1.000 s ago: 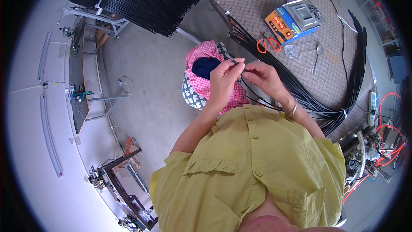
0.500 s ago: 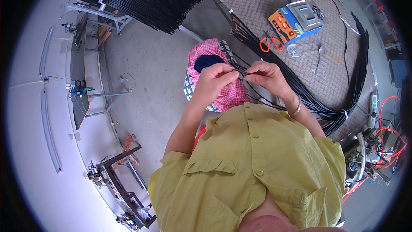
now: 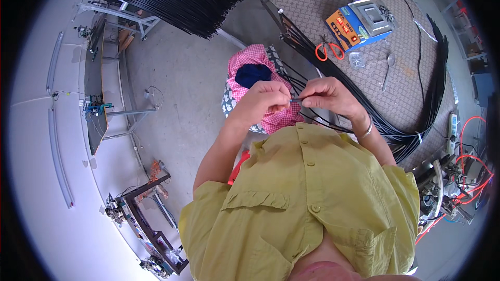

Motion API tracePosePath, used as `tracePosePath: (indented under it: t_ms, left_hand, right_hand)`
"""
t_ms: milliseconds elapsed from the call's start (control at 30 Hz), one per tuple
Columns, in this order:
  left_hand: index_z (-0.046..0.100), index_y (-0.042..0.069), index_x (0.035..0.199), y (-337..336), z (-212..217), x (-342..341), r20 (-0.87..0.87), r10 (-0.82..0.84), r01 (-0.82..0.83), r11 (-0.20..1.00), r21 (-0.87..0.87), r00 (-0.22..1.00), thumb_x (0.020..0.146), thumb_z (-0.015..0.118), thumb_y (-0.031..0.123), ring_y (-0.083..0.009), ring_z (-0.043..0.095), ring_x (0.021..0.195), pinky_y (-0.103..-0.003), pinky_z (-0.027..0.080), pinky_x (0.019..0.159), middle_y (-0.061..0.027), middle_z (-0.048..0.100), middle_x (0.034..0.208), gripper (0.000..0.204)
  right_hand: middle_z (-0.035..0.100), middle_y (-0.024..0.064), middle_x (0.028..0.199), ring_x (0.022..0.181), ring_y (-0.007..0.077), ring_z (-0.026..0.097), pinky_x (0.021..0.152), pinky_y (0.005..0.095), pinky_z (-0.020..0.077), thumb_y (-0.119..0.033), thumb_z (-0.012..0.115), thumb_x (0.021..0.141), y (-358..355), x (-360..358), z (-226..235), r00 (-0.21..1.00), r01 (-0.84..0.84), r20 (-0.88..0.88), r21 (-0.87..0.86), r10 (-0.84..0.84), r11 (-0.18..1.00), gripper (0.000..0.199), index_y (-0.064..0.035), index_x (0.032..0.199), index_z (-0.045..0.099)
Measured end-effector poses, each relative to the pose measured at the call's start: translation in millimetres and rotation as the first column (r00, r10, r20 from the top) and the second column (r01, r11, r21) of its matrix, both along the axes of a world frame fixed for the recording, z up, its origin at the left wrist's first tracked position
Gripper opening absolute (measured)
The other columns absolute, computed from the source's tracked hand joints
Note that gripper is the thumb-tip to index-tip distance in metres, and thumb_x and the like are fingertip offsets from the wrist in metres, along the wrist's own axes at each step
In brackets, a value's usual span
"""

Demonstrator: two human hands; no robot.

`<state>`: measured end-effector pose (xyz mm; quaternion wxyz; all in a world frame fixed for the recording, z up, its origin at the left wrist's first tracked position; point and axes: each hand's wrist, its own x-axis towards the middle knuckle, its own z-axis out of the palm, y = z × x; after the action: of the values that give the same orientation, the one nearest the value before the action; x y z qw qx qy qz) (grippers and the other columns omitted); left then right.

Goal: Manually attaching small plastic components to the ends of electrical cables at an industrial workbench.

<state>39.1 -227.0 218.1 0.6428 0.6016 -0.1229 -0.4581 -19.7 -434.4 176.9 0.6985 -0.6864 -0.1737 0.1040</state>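
A thin black cable (image 3: 296,100) runs between my two hands, over my lap. My right hand (image 3: 336,97) pinches it between thumb and fingers, and its short end points left. The curled fingers of my left hand (image 3: 263,101) are closed on the tip of that end, where a small bluish spot shows; detail there is too small to tell. Behind the hands lies pink checked cloth (image 3: 278,119) with a dark blue bundle (image 3: 253,75) on it. More black cables (image 3: 359,105) trail from beside my right hand along the table edge.
On the patterned table (image 3: 307,0) stand a blue and orange box-shaped device with a metal top (image 3: 359,23), orange-handled scissors (image 3: 329,52), a small clear dish (image 3: 357,60) and a spoon (image 3: 388,73). A rack of black cables (image 3: 182,0) is at the far left.
My left fingers have curled in and the thumb is drawn back. My right hand has shifted slightly right and down, and the cable's end now shows between the hands.
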Motion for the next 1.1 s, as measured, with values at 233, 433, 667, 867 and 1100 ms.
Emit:
tracePosePath:
  t_ms: [233, 433, 667, 867, 1100]
  left_hand:
    - [0.056, -0.002, 0.081, -11, 6, 4, 0.483, 0.074, -0.104, 0.994, 0.034, 0.873, 0.082, 0.054, 0.011, -0.0057, 0.049, 0.058, -0.018, 0.039, 0.051, -0.0014, 0.056, 0.067, 0.014]
    - [0.058, -0.004, 0.097, -20, -12, -13, 0.221, 0.345, -0.329, 0.938, -0.104, 0.912, 0.086, 0.054, 0.015, -0.0076, 0.053, 0.064, -0.019, 0.042, 0.056, -0.0050, 0.060, 0.077, 0.022]
    - [0.059, -0.003, 0.096, -26, -15, -14, -0.047, 0.427, -0.429, 0.890, -0.150, 0.903, 0.084, 0.055, 0.013, -0.0080, 0.051, 0.064, -0.020, 0.041, 0.057, -0.0057, 0.060, 0.078, 0.021]
    - [0.059, -0.004, 0.093, -33, -18, -18, 0.115, 0.460, -0.443, 0.884, -0.148, 0.880, 0.083, 0.056, 0.011, -0.0069, 0.050, 0.062, -0.019, 0.040, 0.056, -0.0058, 0.060, 0.077, 0.018]
    - [0.061, -0.004, 0.088, -25, -11, -8, 0.391, 0.309, -0.310, 0.949, -0.062, 0.867, 0.081, 0.057, 0.009, -0.0065, 0.054, 0.060, -0.018, 0.043, 0.055, -0.0049, 0.061, 0.070, 0.015]
  right_hand:
    - [0.056, 0.0008, 0.069, 0.057, 0.0058, 0.047, 0.050, 0.0198, 0.0363, -0.011, 0.060, 0.081, 2, -2, -4, 0.911, 0.095, -0.411, 0.304, 0.041, 0.948, 0.010, -0.0016, 0.084, 0.059]
    - [0.055, 0.0010, 0.068, 0.055, 0.0059, 0.044, 0.047, 0.0192, 0.0335, -0.013, 0.057, 0.083, 8, -2, -16, 0.910, 0.244, -0.410, 0.408, -0.062, 0.880, 0.010, -0.0030, 0.083, 0.058]
    - [0.056, 0.0017, 0.068, 0.054, 0.0062, 0.044, 0.047, 0.0195, 0.0337, -0.010, 0.058, 0.082, 12, -3, -22, 0.897, 0.320, -0.432, 0.487, -0.094, 0.813, 0.008, -0.0028, 0.084, 0.058]
    - [0.055, 0.0017, 0.068, 0.053, 0.0059, 0.044, 0.046, 0.0193, 0.0332, -0.011, 0.059, 0.081, 13, -2, -20, 0.891, 0.315, -0.443, 0.456, -0.094, 0.832, 0.008, -0.0027, 0.082, 0.059]
    - [0.053, 0.0003, 0.064, 0.052, 0.0047, 0.043, 0.044, 0.0175, 0.0309, -0.011, 0.060, 0.080, 2, -1, -16, 0.867, 0.227, -0.498, 0.386, -0.005, 0.894, 0.010, -0.0020, 0.081, 0.060]
